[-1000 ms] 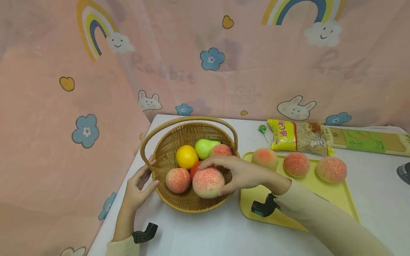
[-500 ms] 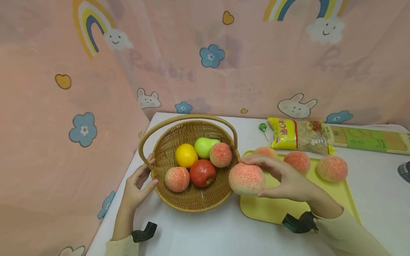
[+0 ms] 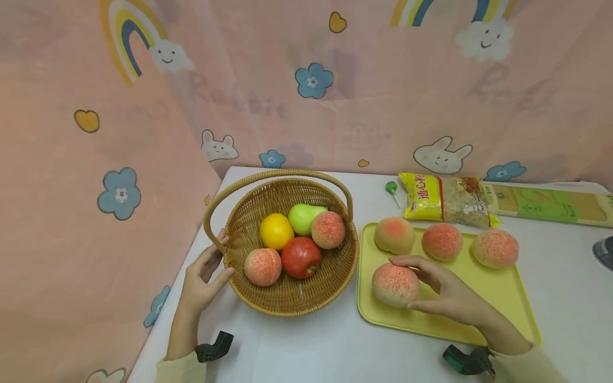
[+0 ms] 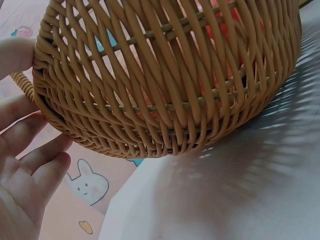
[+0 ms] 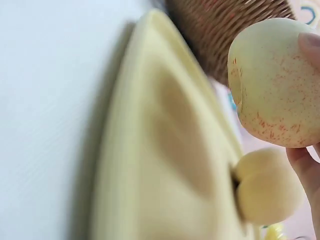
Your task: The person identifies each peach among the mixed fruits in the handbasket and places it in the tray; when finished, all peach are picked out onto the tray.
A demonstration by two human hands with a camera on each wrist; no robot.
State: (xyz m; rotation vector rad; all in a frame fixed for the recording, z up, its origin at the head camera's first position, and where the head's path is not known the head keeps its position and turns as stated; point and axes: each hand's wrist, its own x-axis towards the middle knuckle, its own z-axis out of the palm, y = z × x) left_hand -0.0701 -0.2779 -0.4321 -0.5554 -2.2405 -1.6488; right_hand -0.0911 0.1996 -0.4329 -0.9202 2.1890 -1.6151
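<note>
In the head view my right hand (image 3: 447,292) holds a pink-speckled peach (image 3: 395,285) between thumb and fingers over the near left part of the yellow tray (image 3: 460,324). The right wrist view shows the held peach (image 5: 275,85) raised above the tray (image 5: 165,150). My left hand (image 3: 203,276) touches the left side of the wicker basket (image 3: 306,306), by the foot of its handle. In the left wrist view its fingers (image 4: 47,155) lie against the weave. Inside the basket are a yellow round fruit (image 3: 276,231), a green pear (image 3: 305,218), a red apple (image 3: 301,257) and two peaches (image 3: 263,267).
Along the tray's far side sit three peaches (image 3: 442,241). Behind them lie a green lollipop (image 3: 392,188), a yellow-and-clear food bag (image 3: 447,199) and a long green-labelled pack (image 3: 551,205). A dark object (image 3: 604,252) is cut off at the right edge.
My right hand has carried the large peach out of the basket, rightward to over the tray, leaving the red apple in full sight. The left hand has stayed at the basket's side.
</note>
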